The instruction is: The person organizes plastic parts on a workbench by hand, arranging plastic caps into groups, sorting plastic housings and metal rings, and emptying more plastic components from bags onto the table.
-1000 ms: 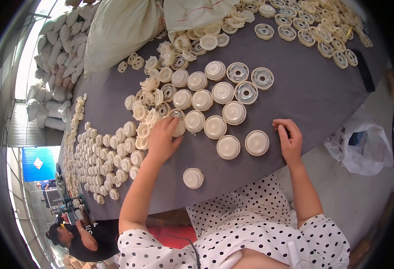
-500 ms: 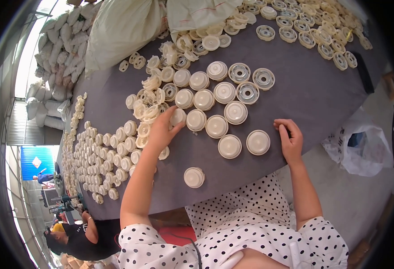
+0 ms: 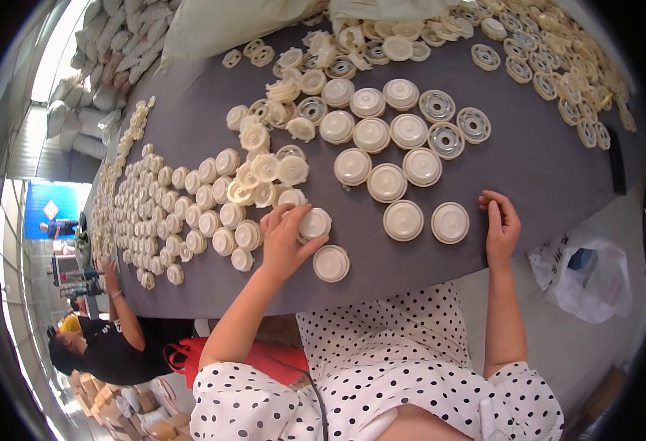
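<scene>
My left hand point(image 3: 286, 241) is closed round the rim of a round cream plastic cap point(image 3: 315, 223), thumb and fingers on its sides. Just nearer to me, another cream cap point(image 3: 332, 263) lies by itself. My right hand point(image 3: 502, 229) is at the table's near edge, fingers loosely bent and apart, nothing in them. To its left are two cream caps, the closer one point(image 3: 450, 223) a little apart from the hand. Beyond, several more cream caps point(image 3: 387, 183) form a group with ring-shaped pieces point(image 3: 445, 140) that have metal centres.
Loose cream pieces point(image 3: 265, 167) heap beyond my left hand, with rows of caps point(image 3: 206, 197) farther left. Metal-centred rings point(image 3: 518, 69) pile at the far right of the grey table point(image 3: 529, 176). A white sack point(image 3: 234, 29) stands behind. A co-worker point(image 3: 109, 342) reaches to the table at lower left.
My left hand has drawn the cap from beside the heap toward me, close to the lone cap. The view has shifted. The co-worker's arm now reaches forward. My right hand keeps its place by the edge.
</scene>
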Action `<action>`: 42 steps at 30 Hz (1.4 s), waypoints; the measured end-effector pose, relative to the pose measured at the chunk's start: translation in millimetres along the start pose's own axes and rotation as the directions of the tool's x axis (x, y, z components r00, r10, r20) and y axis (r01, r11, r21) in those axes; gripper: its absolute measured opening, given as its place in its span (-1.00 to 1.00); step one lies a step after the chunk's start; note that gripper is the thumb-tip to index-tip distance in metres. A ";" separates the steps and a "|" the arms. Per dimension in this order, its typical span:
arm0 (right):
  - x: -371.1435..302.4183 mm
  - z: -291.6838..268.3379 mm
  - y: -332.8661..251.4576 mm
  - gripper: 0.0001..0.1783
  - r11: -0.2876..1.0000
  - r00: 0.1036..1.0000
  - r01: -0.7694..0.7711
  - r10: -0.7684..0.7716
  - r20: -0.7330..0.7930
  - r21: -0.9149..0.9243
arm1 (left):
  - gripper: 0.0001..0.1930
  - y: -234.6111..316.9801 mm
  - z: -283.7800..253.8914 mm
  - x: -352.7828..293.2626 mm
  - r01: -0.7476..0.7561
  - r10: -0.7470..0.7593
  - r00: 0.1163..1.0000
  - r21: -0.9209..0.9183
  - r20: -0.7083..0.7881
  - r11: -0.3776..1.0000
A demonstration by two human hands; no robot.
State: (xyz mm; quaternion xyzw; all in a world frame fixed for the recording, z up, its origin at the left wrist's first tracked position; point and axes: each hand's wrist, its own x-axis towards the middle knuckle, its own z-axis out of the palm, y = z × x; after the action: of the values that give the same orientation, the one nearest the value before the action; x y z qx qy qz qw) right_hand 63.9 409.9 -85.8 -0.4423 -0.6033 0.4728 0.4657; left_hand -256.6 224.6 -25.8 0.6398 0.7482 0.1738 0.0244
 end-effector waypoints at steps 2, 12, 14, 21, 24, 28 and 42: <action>0.0 2.0 4.2 -0.80 1.000 1.000 -0.022 0.023 -0.016 0.015 | -0.40 -1.1 3.1 -8.5 0.064 -0.068 0.997 -0.084 -0.045 0.994; 1.7 3.1 10.0 -0.78 1.000 1.000 0.004 -0.004 -0.005 -0.023 | -0.46 7.0 4.1 -8.7 0.129 -0.126 0.991 0.077 -0.042 0.989; 3.6 3.4 16.0 -0.78 0.999 1.000 0.031 -0.031 -0.001 -0.012 | -0.47 4.7 10.8 -11.9 0.127 -0.117 0.990 0.117 -0.084 0.985; -20.3 4.3 18.0 -0.72 0.987 0.991 0.131 -0.130 0.015 -0.097 | -0.50 4.0 21.3 -59.5 0.059 -0.070 0.970 -0.054 -0.234 0.997; -44.9 20.3 -1.4 -0.61 0.918 0.959 0.256 -0.202 0.198 -0.304 | -0.48 -9.0 26.6 -80.6 0.067 -0.147 0.958 -0.306 -0.248 0.950; -58.9 31.8 -10.9 -0.49 0.767 0.869 0.490 -0.392 0.302 -0.415 | -0.44 2.3 11.5 -84.4 0.090 -0.146 0.943 -0.194 -0.298 0.977; -62.0 39.3 -11.6 -0.52 0.684 0.872 0.488 -0.418 0.256 -0.543 | -0.49 15.4 42.7 -111.5 0.211 -0.518 0.720 -0.566 -0.461 0.797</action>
State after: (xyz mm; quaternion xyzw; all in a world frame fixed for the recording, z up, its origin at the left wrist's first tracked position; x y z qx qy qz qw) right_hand 35.1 341.4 -87.9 -0.3747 -0.8350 0.1544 0.3721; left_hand -210.8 128.5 -82.1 0.3594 0.7648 0.5344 -0.0208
